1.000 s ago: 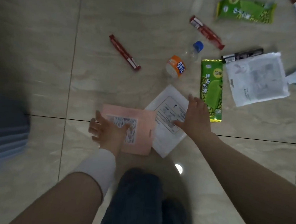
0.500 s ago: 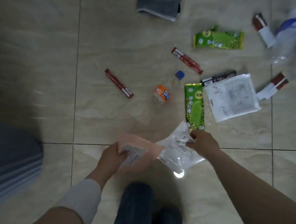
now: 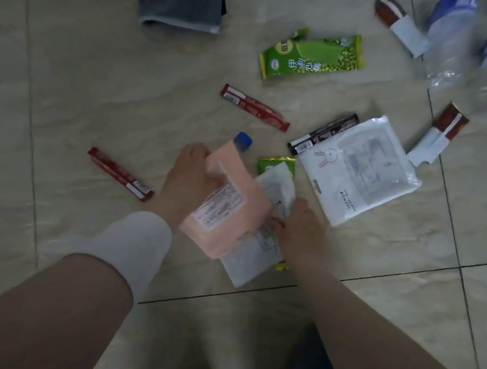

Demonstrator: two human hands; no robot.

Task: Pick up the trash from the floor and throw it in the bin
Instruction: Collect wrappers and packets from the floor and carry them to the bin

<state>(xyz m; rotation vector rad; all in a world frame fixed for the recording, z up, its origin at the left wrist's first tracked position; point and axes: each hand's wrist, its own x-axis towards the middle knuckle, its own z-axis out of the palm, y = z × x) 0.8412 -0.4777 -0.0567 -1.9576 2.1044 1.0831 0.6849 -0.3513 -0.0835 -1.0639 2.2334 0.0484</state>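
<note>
Two flat packets gathered in hand, plenty of litter left on the tiled floor (image 3: 79, 94).

The left hand (image 3: 185, 186) pinches a pink rectangular plastic packet (image 3: 229, 212); the right hand (image 3: 299, 230) grips a white printed plastic pouch (image 3: 249, 259) partly under it. Both films look slick and floppy, so stacking them one-handed could let one slide out. The bin is not in view. A green foil wrapper (image 3: 313, 56) and a red sachet stick (image 3: 120, 174) lie apart.
</note>
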